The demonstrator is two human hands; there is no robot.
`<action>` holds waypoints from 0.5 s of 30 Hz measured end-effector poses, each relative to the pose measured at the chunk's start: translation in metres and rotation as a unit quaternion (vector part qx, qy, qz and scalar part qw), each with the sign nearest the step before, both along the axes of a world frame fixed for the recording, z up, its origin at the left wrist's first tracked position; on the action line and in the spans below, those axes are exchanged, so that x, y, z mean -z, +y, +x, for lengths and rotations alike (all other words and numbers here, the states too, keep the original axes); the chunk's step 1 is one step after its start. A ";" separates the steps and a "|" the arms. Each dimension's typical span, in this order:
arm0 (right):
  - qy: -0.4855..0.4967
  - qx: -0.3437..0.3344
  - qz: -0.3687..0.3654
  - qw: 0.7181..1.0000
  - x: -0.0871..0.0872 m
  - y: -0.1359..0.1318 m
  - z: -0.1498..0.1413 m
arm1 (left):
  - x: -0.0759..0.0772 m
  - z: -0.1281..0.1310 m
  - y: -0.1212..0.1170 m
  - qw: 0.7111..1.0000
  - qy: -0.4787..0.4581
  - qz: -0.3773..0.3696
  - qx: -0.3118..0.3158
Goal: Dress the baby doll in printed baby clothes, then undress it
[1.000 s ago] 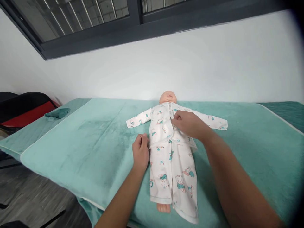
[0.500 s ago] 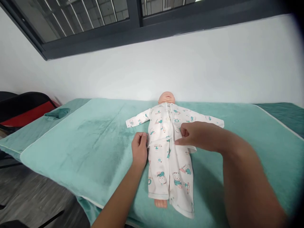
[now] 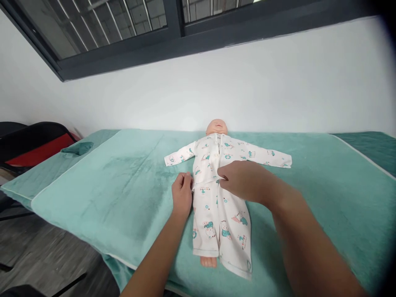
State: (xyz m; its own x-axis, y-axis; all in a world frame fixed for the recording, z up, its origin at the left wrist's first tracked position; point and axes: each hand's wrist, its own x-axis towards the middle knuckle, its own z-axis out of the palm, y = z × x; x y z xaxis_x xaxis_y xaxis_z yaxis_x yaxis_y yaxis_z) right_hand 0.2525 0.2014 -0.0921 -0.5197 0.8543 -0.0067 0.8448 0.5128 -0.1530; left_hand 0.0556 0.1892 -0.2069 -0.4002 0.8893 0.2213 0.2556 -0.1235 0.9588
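A white wall (image 3: 278,90) rises behind the bed before you, whose green cover (image 3: 117,198) fills most of the scene, with grey floor (image 3: 68,247) showing at the lower left. Above, a dark-framed window (image 3: 148,46) looks out on metal bars, while a black and red chair (image 3: 37,150) stands by the bed's far left end. Near the middle of the green cover lies a doll (image 3: 217,128), face up, its head close to the wall and its feet toward you, dressed in white printed clothes. The trousers (image 3: 206,220) run down over its legs, and the matching shirt (image 3: 202,161) lies over its chest, both sleeves spread wide. Your right hand (image 3: 239,179), fingers curled, is over the front of the shirt at its lower edge; whether cloth is caught between thumb and fingers, you cannot tell from here. Your left hand (image 3: 182,192) rests at the shirt's left side, near the hem, thumb and fingers curled in close, and whether they pinch the fabric is likewise unclear. One small bare foot (image 3: 208,261) pokes out below the left trouser leg.
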 end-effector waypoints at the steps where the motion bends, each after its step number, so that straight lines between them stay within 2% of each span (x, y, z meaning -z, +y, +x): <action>1: 0.014 -0.014 0.005 1.000 0.000 0.000 0.001 | 0.000 0.000 0.001 1.000 -0.001 -0.002 -0.014; 5: 0.033 -0.040 -0.010 0.999 0.003 0.003 -0.005 | 0.004 0.000 0.004 0.999 -0.019 -0.009 -0.049; 8: 0.094 -0.054 -0.098 0.989 0.001 0.011 -0.003 | 0.009 -0.002 0.007 0.999 -0.015 -0.013 -0.047; 10: 0.175 -0.081 -0.196 0.961 0.000 0.021 0.009 | 0.013 -0.008 0.014 0.998 0.008 -0.011 -0.058; 12: 0.272 -0.080 -0.235 0.930 0.006 0.035 0.028 | 0.014 -0.021 0.025 0.992 0.098 -0.001 -0.084; 13: 0.327 -0.048 -0.206 0.921 0.013 0.045 0.038 | 0.014 -0.030 0.032 0.979 0.176 0.004 -0.102; 15: 0.429 0.084 -0.077 0.896 0.033 0.067 0.056 | 0.013 -0.051 0.048 0.926 0.352 -0.010 -0.132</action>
